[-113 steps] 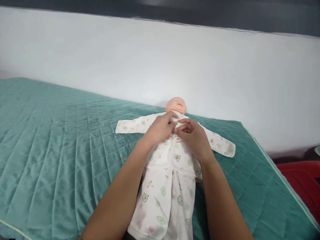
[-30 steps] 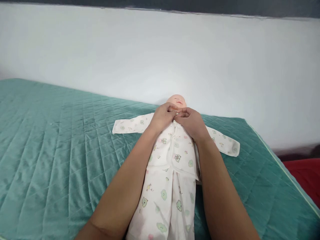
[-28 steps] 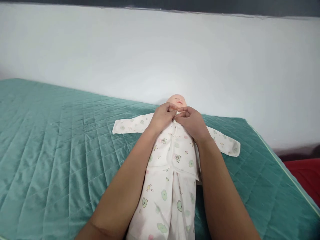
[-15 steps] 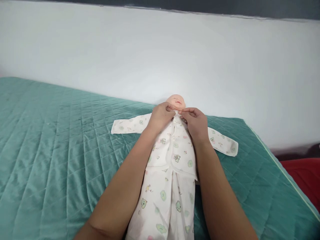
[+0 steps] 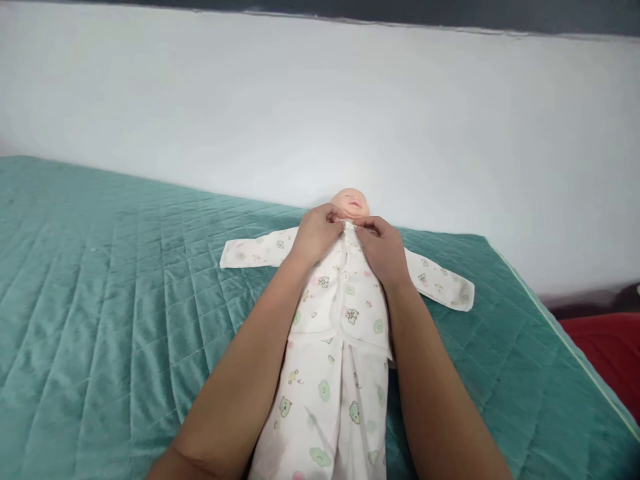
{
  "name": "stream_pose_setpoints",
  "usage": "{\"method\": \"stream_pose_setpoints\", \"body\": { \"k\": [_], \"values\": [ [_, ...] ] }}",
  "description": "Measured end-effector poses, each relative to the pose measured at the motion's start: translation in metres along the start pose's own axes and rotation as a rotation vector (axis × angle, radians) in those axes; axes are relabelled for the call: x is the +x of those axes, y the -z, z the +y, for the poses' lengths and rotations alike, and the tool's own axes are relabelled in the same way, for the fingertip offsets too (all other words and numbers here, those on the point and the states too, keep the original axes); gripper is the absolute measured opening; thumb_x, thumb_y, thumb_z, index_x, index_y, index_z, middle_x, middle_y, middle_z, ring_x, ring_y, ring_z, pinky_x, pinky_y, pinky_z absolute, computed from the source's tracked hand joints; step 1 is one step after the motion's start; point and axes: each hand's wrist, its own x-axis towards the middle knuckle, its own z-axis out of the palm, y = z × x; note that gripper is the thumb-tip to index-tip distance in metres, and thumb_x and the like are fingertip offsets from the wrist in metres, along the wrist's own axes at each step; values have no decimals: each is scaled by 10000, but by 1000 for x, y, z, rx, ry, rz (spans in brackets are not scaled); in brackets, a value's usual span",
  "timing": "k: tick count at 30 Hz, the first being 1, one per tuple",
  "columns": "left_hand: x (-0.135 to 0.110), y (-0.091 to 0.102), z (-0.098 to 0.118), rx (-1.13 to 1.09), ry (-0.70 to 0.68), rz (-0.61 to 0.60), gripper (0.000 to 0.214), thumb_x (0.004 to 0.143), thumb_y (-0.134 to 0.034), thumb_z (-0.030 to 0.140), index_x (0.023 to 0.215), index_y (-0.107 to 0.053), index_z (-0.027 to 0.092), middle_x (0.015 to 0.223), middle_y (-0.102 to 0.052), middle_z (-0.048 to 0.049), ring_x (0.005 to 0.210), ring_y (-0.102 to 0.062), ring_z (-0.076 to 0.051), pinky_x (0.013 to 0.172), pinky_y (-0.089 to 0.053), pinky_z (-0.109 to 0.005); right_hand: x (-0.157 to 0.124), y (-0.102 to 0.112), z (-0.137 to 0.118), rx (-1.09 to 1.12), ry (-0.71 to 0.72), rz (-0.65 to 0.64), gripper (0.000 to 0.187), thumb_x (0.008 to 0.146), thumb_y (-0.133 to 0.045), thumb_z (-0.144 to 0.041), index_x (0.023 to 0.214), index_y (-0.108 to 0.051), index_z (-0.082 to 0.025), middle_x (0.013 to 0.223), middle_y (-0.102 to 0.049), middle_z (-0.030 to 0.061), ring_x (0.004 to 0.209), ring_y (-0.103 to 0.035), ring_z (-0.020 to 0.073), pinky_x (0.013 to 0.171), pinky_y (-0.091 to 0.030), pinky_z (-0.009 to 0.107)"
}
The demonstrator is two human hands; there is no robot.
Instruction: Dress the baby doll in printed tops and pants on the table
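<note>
- Your left hand [image 5: 316, 232] is reaching in from the left to the collar [image 5: 349, 227] of the white printed jacket [image 5: 364, 297]; its fingers are bending, and its thumb is touching the cloth at the neck. The tips are too small to tell whether they are pinching it.
- Your right hand [image 5: 384, 248] is facing it from the other side, its fingers curling inward and touching the same collar; whether they are pinching cloth, you are not letting the view tell either.
- Both hands are resting just beside each other, with a bit of white collar showing between them.
- Under your wrists, the jacket is lying front up, its front edges meeting along the middle, where a small round fastener [image 5: 345, 275] is showing.
- One sleeve [image 5: 256, 250] is stretching out past your left hand, the other sleeve [image 5: 441, 279] past your right.
- Just above your fingertips, the doll's head [image 5: 351, 200] is lying face up near the wall [image 5: 280, 107].
- Between your forearms, a matching lower garment [image 5: 320, 407] is running down from the jacket's hem and out of view.
- Everything is lying on a green quilted cover [image 5: 120, 287].
- Beyond its right edge, something red [image 5: 603, 343] is showing; a dark band [image 5: 400, 12] is crossing above the wall.
</note>
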Motion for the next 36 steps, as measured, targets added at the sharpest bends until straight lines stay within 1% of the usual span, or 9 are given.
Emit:
{"method": "stream_pose_setpoints", "body": {
  "k": [4,8,11,14,20,26,30,33,36],
  "values": [
    [-1,1,1,32,-43,-35,203,824,-571,102,889,-739,195,944,-739,-34,861,-651,-166,862,-472,-294,-1,0,4,23,33,16,179,759,-554,-248,838,-712,-215,1010,-751,20,940,-651,200,902,-466,351],
    [-4,2,4,194,-147,-68,318,878,-507,80,956,-773,235,1054,-706,-56,978,-638,-197,938,-465,-316,-2,-1,6,3,107,61,269,746,-468,-181,784,-731,-222,1041,-760,22,1015,-667,204,969,-472,366],
    [-5,1,4,309,-182,-101,364,882,-485,67,1030,-764,247,1018,-647,-72,965,-623,-207,914,-469,-318,-3,-1,8,-5,190,69,303,751,-448,-152,755,-740,-231,1035,-765,21,1047,-679,198,1012,-471,368],
    [-6,1,3,335,-196,-113,343,875,-476,59,1013,-738,232,986,-608,-71,943,-610,-209,888,-468,-318,-3,-2,9,-23,229,60,332,756,-444,-127,767,-757,-238,1047,-771,11,1054,-688,195,1022,-476,374],
    [-5,1,2,305,-203,-103,328,862,-443,35,961,-688,228,974,-583,-62,951,-599,-208,902,-464,-328,-5,1,8,-92,169,-5,380,794,-448,-136,903,-789,-263,1126,-765,-16,1133,-667,200,1064,-451,378],
    [-4,1,-1,251,-210,-81,363,897,-418,64,1040,-705,233,1045,-626,-69,1042,-606,-208,986,-453,-342,-9,6,0,-78,135,-152,284,894,-521,-301,1032,-765,-250,1282,-708,13,1263,-587,233,1118,-387,396],
    [-1,-1,-4,203,-183,-34,322,896,-444,73,965,-718,228,1058,-667,-52,1056,-617,-195,1008,-457,-340,-8,7,0,-61,122,-194,302,911,-520,-360,1091,-729,-239,1341,-669,34,1265,-570,253,1128,-369,432],
    [0,-2,-6,179,-191,1,295,890,-456,74,895,-715,215,1041,-683,-42,1031,-633,-185,987,-474,-330,-5,7,4,-17,91,-216,304,898,-527,-377,1088,-716,-233,1311,-680,41,1230,-585,265,1123,-372,461],
    [-1,-2,-7,182,-207,14,301,894,-466,83,934,-733,216,1042,-693,-43,1037,-638,-182,992,-474,-329,-2,6,10,45,93,-197,271,879,-551,-373,1031,-721,-226,1258,-704,39,1215,-598,264,1123,-381,456]
  ]
}}
